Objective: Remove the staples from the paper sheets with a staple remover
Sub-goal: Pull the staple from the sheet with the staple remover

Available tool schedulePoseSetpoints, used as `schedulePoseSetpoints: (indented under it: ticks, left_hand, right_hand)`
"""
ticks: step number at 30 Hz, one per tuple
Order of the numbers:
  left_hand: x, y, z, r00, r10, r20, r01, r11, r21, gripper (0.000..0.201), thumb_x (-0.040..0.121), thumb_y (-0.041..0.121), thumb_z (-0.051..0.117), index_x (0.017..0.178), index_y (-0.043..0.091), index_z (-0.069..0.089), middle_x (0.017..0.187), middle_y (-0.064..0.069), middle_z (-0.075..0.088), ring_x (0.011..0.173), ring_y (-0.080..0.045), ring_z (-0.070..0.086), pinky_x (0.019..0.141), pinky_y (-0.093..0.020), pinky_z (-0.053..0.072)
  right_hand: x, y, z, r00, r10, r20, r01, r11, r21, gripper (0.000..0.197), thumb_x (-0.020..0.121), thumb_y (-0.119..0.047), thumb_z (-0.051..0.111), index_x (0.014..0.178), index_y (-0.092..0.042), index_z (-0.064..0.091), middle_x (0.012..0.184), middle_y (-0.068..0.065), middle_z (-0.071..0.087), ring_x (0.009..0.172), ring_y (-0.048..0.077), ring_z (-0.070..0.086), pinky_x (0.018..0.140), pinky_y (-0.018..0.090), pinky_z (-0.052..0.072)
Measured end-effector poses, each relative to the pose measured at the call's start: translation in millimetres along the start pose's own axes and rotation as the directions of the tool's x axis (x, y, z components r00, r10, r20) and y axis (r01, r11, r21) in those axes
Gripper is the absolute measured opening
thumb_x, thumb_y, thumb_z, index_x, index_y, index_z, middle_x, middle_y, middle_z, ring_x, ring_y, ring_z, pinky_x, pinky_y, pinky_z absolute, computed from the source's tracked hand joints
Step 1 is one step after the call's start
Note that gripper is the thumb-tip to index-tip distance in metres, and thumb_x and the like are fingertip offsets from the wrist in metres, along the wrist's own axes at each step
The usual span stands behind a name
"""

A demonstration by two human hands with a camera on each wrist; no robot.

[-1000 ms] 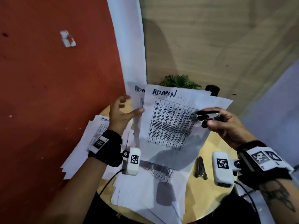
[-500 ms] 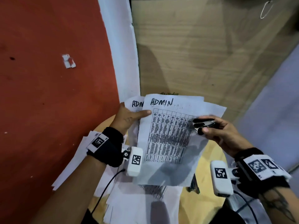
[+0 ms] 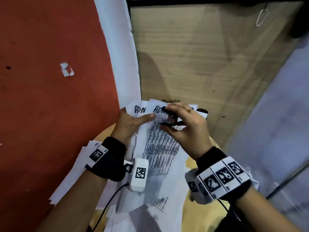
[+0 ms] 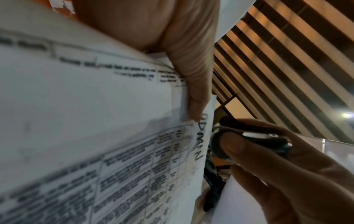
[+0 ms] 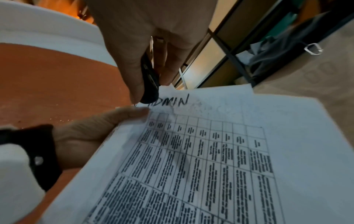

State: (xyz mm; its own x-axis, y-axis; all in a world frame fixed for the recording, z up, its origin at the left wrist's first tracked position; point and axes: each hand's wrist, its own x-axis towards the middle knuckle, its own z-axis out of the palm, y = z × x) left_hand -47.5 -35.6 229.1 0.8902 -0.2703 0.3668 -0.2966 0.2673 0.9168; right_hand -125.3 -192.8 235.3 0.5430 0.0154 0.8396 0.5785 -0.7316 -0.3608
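Big stuff first: there's a red wall (image 3: 50,97) on the left and a wood panel (image 3: 200,56) behind, with a round wooden table (image 3: 200,208) down below that's got a messy spread of loose papers (image 3: 75,173) lying on it. Held up above that is the stapled set of sheets (image 3: 160,148), a printed table with "ADMIN" handwritten along the top. The left hand (image 3: 128,126) grips it at the top left corner, thumb pressed flat across the front page and the other fingers hidden behind the paper. The right hand (image 3: 185,128) is pinching the black staple remover (image 5: 150,81) between thumb and fingers, and its tip sits right on that same top left corner, touching the paper just next to the left thumb. Can't make out the staple itself.
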Motion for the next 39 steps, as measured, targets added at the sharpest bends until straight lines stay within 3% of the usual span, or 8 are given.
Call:
schedulePoseSetpoints:
  ticks: [4, 7, 13, 18, 25, 32, 39]
  left_hand:
    - [-0.2, 5.2, 4.8, 1.000, 0.011, -0.023, -0.011, 1.000, -0.006, 0.032, 0.063, 0.005, 0.079, 0.093, 0.003, 0.069, 0.086, -0.006, 0.075, 0.076, -0.018, 0.071, 0.072, -0.029, 0.055]
    - [-0.5, 8.6, 6.9, 0.999, 0.018, -0.036, -0.019, 1.000, -0.008, 0.033, 0.066, -0.001, 0.079, 0.097, -0.003, 0.068, 0.090, -0.013, 0.073, 0.079, -0.022, 0.070, 0.076, -0.033, 0.057]
    - [-5.8, 15.1, 14.5, 0.999, 0.015, -0.053, -0.017, 0.999, -0.046, 0.042, 0.057, 0.012, 0.081, 0.095, -0.001, 0.071, 0.093, -0.017, 0.073, 0.081, -0.026, 0.070, 0.081, -0.041, 0.056]
    - [-9.8, 20.8, 19.8, 0.998, -0.021, -0.058, 0.017, 0.996, -0.082, 0.041, 0.052, 0.010, 0.083, 0.090, -0.001, 0.071, 0.085, -0.013, 0.074, 0.074, -0.023, 0.070, 0.069, -0.032, 0.057]
    - [-10.5, 22.6, 19.5, 0.999, -0.023, -0.037, 0.020, 0.998, -0.066, 0.042, 0.050, 0.013, 0.089, 0.088, 0.006, 0.074, 0.091, -0.017, 0.073, 0.080, -0.027, 0.070, 0.076, -0.039, 0.058]
    - [-12.1, 26.4, 19.9, 0.998, -0.046, 0.035, 0.049, 0.994, -0.098, 0.034, 0.060, 0.008, 0.075, 0.093, 0.003, 0.069, 0.086, -0.007, 0.074, 0.079, -0.020, 0.071, 0.072, -0.030, 0.056]
    - [-10.0, 23.6, 14.7, 0.995, -0.059, 0.074, 0.068, 0.990, -0.126, 0.032, 0.066, 0.004, 0.070, 0.098, 0.003, 0.066, 0.091, -0.009, 0.074, 0.085, -0.023, 0.070, 0.077, -0.033, 0.056]
  right_hand:
    - [3.8, -0.8, 7.0, 0.998, -0.053, 0.033, 0.053, 0.999, -0.002, 0.041, 0.068, -0.015, 0.076, 0.105, -0.002, 0.067, 0.108, 0.010, 0.066, 0.096, 0.019, 0.063, 0.070, 0.039, 0.058]
    - [5.4, -1.8, 5.4, 0.997, -0.071, 0.037, 0.071, 0.997, 0.008, 0.039, 0.069, -0.014, 0.076, 0.105, -0.001, 0.067, 0.108, 0.009, 0.067, 0.092, 0.021, 0.066, 0.070, 0.038, 0.058]
    - [5.9, -1.4, 2.3, 0.992, -0.122, 0.017, 0.122, 0.992, -0.030, 0.035, 0.073, -0.016, 0.074, 0.104, -0.001, 0.068, 0.106, 0.010, 0.068, 0.089, 0.022, 0.067, 0.066, 0.039, 0.058]
    - [6.4, -3.9, 0.8, 0.989, -0.151, 0.004, 0.151, 0.988, -0.042, 0.032, 0.076, -0.017, 0.071, 0.104, -0.001, 0.068, 0.106, 0.011, 0.068, 0.089, 0.025, 0.068, 0.065, 0.040, 0.058]
    - [7.4, -5.5, -1.9, 0.986, -0.168, 0.011, 0.168, 0.984, -0.052, 0.030, 0.079, -0.021, 0.067, 0.102, -0.001, 0.069, 0.103, 0.010, 0.069, 0.085, 0.026, 0.068, 0.063, 0.041, 0.058]
    - [10.4, -8.2, -6.3, 0.983, -0.179, 0.026, 0.180, 0.982, -0.048, 0.032, 0.080, -0.024, 0.064, 0.100, -0.001, 0.068, 0.100, 0.010, 0.069, 0.083, 0.027, 0.068, 0.062, 0.042, 0.057]
    - [13.1, -10.2, -7.9, 0.984, -0.174, 0.040, 0.175, 0.983, -0.045, 0.037, 0.079, -0.030, 0.061, 0.099, 0.000, 0.067, 0.098, 0.010, 0.069, 0.080, 0.029, 0.066, 0.059, 0.043, 0.056]
